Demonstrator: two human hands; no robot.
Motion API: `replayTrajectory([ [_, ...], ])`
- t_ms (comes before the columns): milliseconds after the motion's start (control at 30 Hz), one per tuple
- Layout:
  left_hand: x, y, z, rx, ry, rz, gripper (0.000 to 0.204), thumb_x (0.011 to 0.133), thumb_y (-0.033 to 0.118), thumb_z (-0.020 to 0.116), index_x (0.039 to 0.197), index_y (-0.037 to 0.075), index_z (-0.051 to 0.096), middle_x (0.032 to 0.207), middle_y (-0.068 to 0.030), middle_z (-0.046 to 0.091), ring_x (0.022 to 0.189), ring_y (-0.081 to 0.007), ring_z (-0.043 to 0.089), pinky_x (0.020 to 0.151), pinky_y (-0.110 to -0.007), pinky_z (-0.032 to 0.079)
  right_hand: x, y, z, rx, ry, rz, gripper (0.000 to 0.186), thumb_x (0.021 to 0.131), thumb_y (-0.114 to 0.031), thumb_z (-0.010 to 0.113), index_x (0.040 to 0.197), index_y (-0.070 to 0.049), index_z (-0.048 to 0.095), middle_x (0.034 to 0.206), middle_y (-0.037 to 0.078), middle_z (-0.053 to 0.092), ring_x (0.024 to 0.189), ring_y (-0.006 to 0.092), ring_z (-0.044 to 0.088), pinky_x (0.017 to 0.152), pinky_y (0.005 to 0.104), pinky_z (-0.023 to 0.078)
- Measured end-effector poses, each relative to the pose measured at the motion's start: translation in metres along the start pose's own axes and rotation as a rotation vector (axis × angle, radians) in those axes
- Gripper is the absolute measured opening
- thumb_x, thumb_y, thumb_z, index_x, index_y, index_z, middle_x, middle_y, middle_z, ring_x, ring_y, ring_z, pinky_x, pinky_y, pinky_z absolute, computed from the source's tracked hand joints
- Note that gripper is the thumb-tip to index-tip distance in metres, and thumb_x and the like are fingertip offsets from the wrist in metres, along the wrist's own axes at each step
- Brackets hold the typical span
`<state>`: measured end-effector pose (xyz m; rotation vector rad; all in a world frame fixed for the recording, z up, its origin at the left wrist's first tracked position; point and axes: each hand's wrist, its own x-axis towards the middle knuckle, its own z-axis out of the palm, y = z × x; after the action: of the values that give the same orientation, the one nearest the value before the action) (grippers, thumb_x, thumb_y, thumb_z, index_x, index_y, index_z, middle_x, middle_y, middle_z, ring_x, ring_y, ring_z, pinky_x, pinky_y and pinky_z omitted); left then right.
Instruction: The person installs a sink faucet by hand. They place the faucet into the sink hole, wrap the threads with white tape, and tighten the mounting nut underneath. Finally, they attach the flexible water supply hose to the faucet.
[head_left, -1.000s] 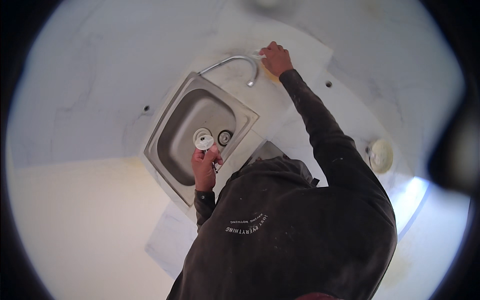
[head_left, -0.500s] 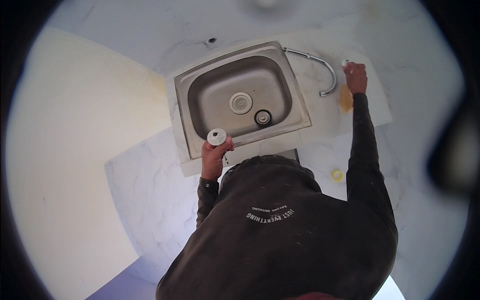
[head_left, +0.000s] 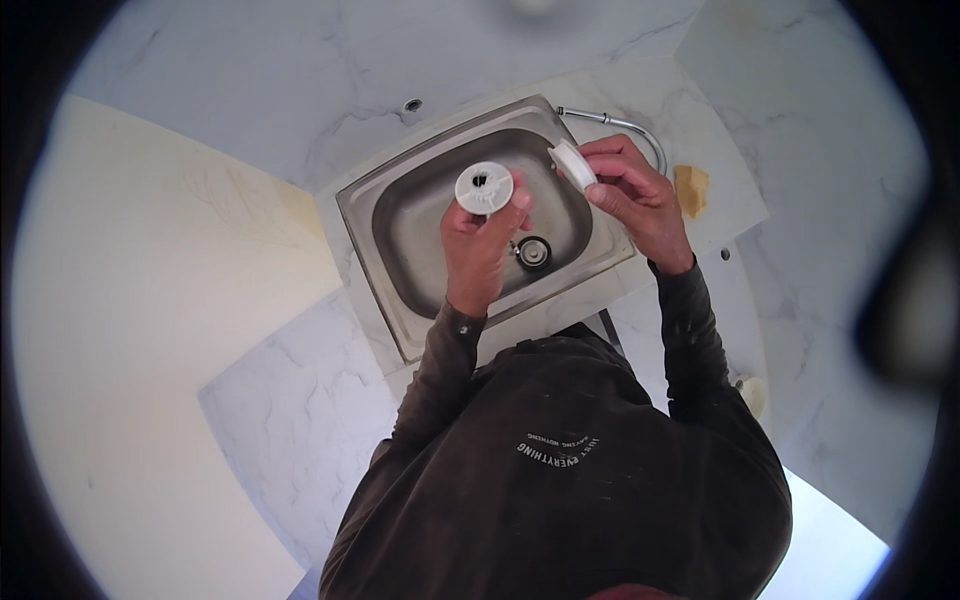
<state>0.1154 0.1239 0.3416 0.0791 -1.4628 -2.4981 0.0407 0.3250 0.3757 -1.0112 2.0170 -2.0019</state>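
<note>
My left hand (head_left: 472, 255) is closed on a white round plastic fitting (head_left: 470, 197) with a hole in its middle, raised over the steel sink (head_left: 395, 240). Just to its right, my right hand (head_left: 650, 215) grips a white disc-shaped piece (head_left: 574, 168) on edge between thumb and fingers, near the basin's back right; the two pieces are apart. A black-rimmed metal drain part (head_left: 533, 253) lies in the basin, below my hands. The basin's middle is partly hidden by my left hand.
A curved chrome tap (head_left: 640, 127) lies along the counter (head_left: 730, 195) right of the sink, beside a tan sponge-like piece (head_left: 691, 190). A small hole (head_left: 412, 105) is in the marbled wall behind. A pale round item (head_left: 752, 398) shows at lower right, partly behind my arm.
My right hand has come left from the counter beside the tap to over the sink, now holding the white disc. My left hand has risen over the basin with its fitting.
</note>
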Motion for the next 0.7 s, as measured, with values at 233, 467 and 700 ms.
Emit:
replayTrajectory([
  [233,-0.004,0.015,0.019,-0.025,-0.174,0.04,0.059,0.087,0.012,0.081,0.138,0.0,0.056,0.122,-0.0065,0.066,0.107,-0.0112,0.063,0.086,-0.025,0.054,-0.006,-0.008,0.018,-0.165,0.031,-0.135,0.022,0.093,-0.012,0.071,0.114,-0.006,0.071,0.122,0.007,0.06,0.112,0.0194,0.057,0.095,0.0329,0.047],
  [467,-0.001,0.03,0.04,0.186,-0.181,0.038,0.059,0.086,0.007,0.08,0.138,0.001,0.053,0.121,-0.0039,0.064,0.105,-0.0091,0.062,0.09,-0.027,0.052,-0.007,-0.028,0.01,-0.258,0.055,-0.142,0.024,0.093,-0.015,0.071,0.115,-0.006,0.07,0.114,0.005,0.061,0.104,0.0181,0.058,0.09,0.0319,0.048],
  [700,0.006,0.034,0.046,0.407,-0.281,0.266,0.047,0.088,0.003,0.072,0.133,0.003,0.058,0.119,-0.0026,0.065,0.105,-0.0087,0.061,0.089,-0.026,0.051,-0.006,-0.07,-0.016,-0.27,0.006,-0.192,0.038,0.092,-0.015,0.073,0.128,-0.007,0.063,0.106,0.005,0.064,0.096,0.018,0.059,0.087,0.0316,0.049],
])
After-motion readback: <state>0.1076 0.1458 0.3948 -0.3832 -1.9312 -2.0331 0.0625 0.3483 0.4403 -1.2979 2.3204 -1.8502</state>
